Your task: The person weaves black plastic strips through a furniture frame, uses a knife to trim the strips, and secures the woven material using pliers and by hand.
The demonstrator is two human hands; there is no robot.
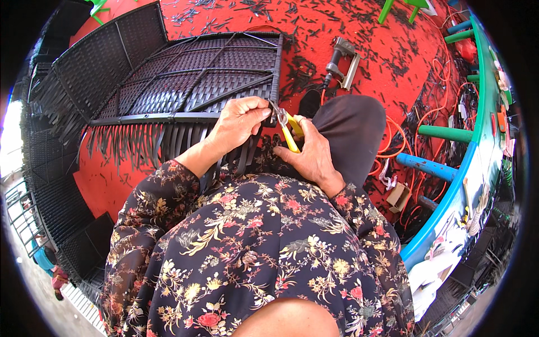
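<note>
1. the black woven panel of flat plastic strips on a dark bar frame (168, 84) is in front of the person, toward the left, its near corner by both hands; it is probably set this close so the edge can be worked from a seat.
2. the left hand (240, 121) is closed in a pinch, thumb against forefinger, right at that corner. whether a strip end is caught between them is hidden; the grip seems meant to steady a small piece beside the tool.
3. the right hand (312, 147) is partly closed around the yellow-handled metal pliers (287, 130). their head points up and left to the left fingertips, likely so the jaws can get at the corner; i cannot tell whether they bite anything.
4. loose black strip ends (140, 140) hang below the near frame bar, apparently because they extend past the woven part.
5. the grey metal air-powered tool (338, 63) lies on the red floor covering (309, 33) beyond the dark-trousered knee (353, 126), perhaps put there to free both hands while remaining near.
</note>
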